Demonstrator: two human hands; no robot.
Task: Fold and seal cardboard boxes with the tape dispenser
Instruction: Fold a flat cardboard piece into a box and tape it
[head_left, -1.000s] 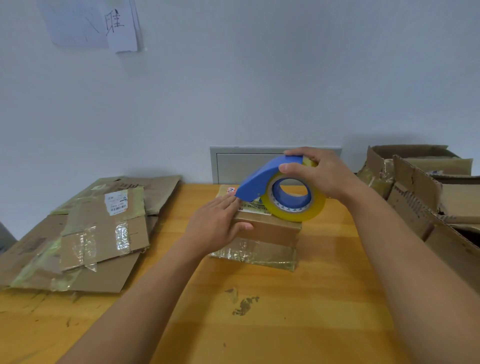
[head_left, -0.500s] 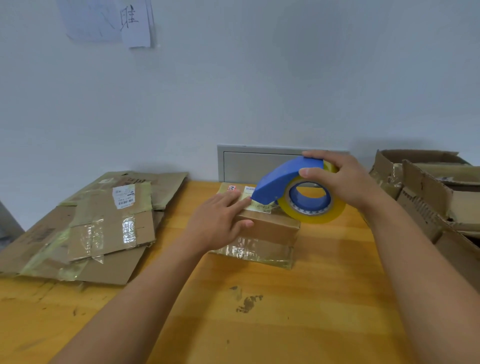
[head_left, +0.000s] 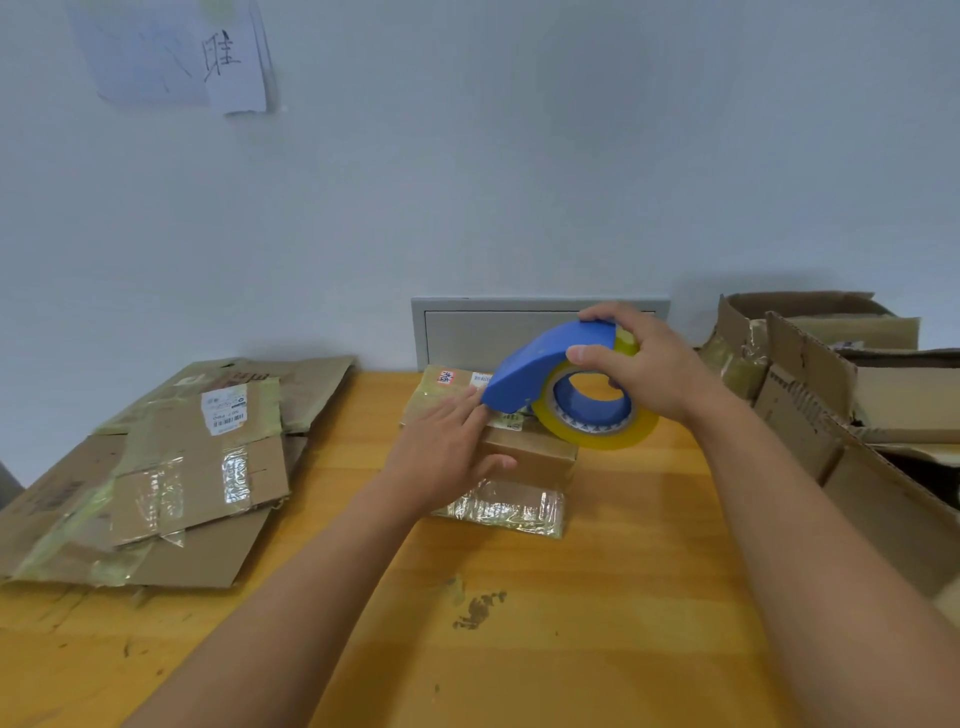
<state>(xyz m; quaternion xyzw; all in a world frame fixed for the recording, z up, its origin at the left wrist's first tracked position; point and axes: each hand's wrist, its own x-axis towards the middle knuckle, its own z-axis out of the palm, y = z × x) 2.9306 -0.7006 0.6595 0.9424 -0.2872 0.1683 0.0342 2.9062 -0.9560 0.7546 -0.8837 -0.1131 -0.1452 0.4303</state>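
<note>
On the wooden counter (head_left: 597, 623), mid-surface, sits the small cardboard box (head_left: 524, 454). The left hand (head_left: 447, 452) lies flat on its top; the right hand (head_left: 649, 364) grips the tape dispenser (head_left: 561, 387) — pull straight, pressing tape along the seam.

A sheet of paper (head_left: 236, 65) on the wall bears one handwritten Chinese character, seemingly 驻. The white label (head_left: 224, 411) on the flattened cardboard (head_left: 208, 467) and the red sticker (head_left: 445, 378) on the small box (head_left: 524, 457) carry print too small to read.
</note>
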